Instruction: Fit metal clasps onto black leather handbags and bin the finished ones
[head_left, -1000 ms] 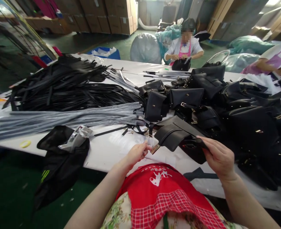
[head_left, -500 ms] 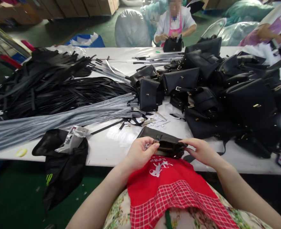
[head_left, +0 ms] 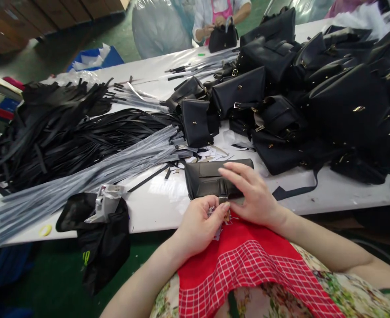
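The black bag (head_left: 200, 174) in the person's hands lies at the near edge of the white table (head_left: 148, 214), flap upward, just in front of the red apron (head_left: 200, 274). A heap of other bags (head_left: 340, 104) covers the table's right side. To the left spreads a pile of loose black straps (head_left: 69, 132), with plastic-sleeved strips (head_left: 99, 161) nearer the person. The right hand (head_left: 256, 196) is loosely open, fingers extended over the bag's flap (whether its thumb presses anything, I cannot tell). The left hand (head_left: 200, 223) is closed, thumb and forefinger pinching the bag's strap tab (head_left: 223, 191).
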A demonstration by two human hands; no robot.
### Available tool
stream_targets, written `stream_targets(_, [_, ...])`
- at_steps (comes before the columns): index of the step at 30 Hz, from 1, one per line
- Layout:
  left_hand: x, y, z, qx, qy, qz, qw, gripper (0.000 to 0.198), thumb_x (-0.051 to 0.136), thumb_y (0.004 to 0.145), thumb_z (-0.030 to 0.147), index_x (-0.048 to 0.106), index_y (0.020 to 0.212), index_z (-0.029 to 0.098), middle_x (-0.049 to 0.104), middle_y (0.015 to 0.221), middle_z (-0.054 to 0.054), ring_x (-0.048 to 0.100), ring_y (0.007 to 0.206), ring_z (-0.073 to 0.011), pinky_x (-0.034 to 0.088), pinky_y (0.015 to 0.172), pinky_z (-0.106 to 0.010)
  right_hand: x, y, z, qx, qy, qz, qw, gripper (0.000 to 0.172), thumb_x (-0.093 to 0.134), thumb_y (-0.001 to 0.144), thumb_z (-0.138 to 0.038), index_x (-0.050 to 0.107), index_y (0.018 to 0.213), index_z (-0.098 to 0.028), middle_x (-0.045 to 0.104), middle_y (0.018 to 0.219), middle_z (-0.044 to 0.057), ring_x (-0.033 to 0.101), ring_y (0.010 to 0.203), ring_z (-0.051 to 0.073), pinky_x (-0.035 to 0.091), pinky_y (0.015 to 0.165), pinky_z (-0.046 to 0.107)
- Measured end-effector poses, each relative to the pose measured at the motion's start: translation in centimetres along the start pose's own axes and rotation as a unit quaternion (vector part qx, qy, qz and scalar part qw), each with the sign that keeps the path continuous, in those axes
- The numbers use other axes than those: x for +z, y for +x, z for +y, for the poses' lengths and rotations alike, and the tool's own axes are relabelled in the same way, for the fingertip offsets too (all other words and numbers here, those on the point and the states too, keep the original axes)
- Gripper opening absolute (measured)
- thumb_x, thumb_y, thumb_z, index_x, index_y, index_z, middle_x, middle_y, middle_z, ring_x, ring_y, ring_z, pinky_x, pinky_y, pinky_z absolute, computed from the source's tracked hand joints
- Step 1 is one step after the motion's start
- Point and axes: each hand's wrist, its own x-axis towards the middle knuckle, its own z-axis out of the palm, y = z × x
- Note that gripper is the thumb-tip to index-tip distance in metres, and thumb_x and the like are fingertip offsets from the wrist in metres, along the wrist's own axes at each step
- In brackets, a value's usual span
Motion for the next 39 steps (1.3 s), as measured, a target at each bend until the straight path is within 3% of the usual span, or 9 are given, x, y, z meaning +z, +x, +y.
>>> stream_targets(3, [0.2,-0.1,0.4,0.01,0.032,-0.006,0.999,0.035,0.049,0.089,0.04,0.051,0.062,0.017,0.053,0.058,0.001,0.044,0.054,-0.0101,0.034,0.052,-0.022,0.5,0.2,0.7,-0.085,0.02,-0.04,0.995,0.035,0.048,0.086,-0.013,0.058,0.119,-0.019,0.067,0.108,0.007,0.062,0.098,0.02,0.052,0.084,0.034])
stream_targets(7, [-0.1,-0.5,0.7,0.055,0.127,-0.02,0.99,0.029,0.056,0.086,0.034,0.058,0.063,0.016,0.059,0.062,0.001,0.05,0.058,-0.0105,0.037,0.056,-0.023,0.6,-0.5,1.2,-0.09,0.032,-0.033,0.995,0.028,0.048,0.089,-0.014,0.061,0.113,-0.017,0.07,0.103,0.006,0.065,0.092,0.018,0.053,0.078,0.03])
stream_targets(12, [-0.8,-1.0,1.0,0.123,0.232,0.101,0.96,0.023,0.069,0.077,0.035,0.061,0.066,0.017,0.059,0.062,0.001,0.051,0.057,-0.0109,0.038,0.057,-0.024,0.5,-0.8,1.2,-0.074,0.028,-0.03,0.996,0.026,0.048,0.089,-0.017,0.063,0.11,-0.017,0.071,0.101,0.006,0.066,0.09,0.017,0.053,0.078,0.028])
stream_targets(15, [-1.2,-0.7,1.2,0.152,0.258,0.143,0.943,0.016,0.071,0.076,0.031,0.065,0.083,0.018,0.059,0.069,0.0,0.053,0.063,-0.0125,0.04,0.061,-0.025,0.7,-0.8,1.3,-0.081,0.018,-0.037,0.996,0.024,0.05,0.09,-0.019,0.063,0.109,-0.016,0.071,0.101,0.006,0.067,0.09,0.016,0.053,0.079,0.027])
stream_targets(18, [-1.7,-0.1,1.3,0.15,0.256,0.11,0.949,0.017,0.071,0.076,0.03,0.066,0.089,0.02,0.059,0.07,0.001,0.053,0.065,-0.0126,0.041,0.062,-0.024,0.8,-0.8,1.3,-0.093,0.007,-0.043,0.995,0.025,0.048,0.091,-0.021,0.063,0.11,-0.015,0.071,0.103,0.006,0.067,0.092,0.016,0.052,0.08,0.027])
stream_targets(25, [-2.5,0.5,1.2,0.122,0.211,0.028,0.969,0.007,0.072,0.075,0.023,0.07,0.081,0.021,0.062,0.069,0.003,0.053,0.061,-0.0089,0.041,0.059,-0.021,0.5,-0.6,0.8,-0.159,-0.029,-0.069,0.984,0.026,0.045,0.094,-0.025,0.064,0.108,-0.014,0.071,0.105,0.007,0.067,0.092,0.016,0.053,0.079,0.027])
stream_targets(32, [-3.0,0.2,1.5,0.096,0.218,0.025,0.971,0.002,0.073,0.074,0.021,0.072,0.076,0.021,0.062,0.066,0.002,0.053,0.06,-0.0085,0.039,0.058,-0.021,0.6,-0.7,0.4,-0.175,-0.044,-0.075,0.981,0.026,0.046,0.094,-0.024,0.063,0.108,-0.012,0.071,0.104,0.007,0.066,0.092,0.016,0.052,0.077,0.027])
stream_targets(39, [-2.3,-0.3,1.2,0.067,0.229,0.036,0.97,0.007,0.07,0.076,0.022,0.072,0.07,0.021,0.063,0.065,0.002,0.055,0.06,-0.0094,0.04,0.06,-0.022,0.6,-1.1,0.4,-0.168,-0.05,-0.083,0.981,0.026,0.045,0.094,-0.024,0.063,0.109,-0.013,0.071,0.105,0.008,0.066,0.092,0.016,0.052,0.077,0.026])
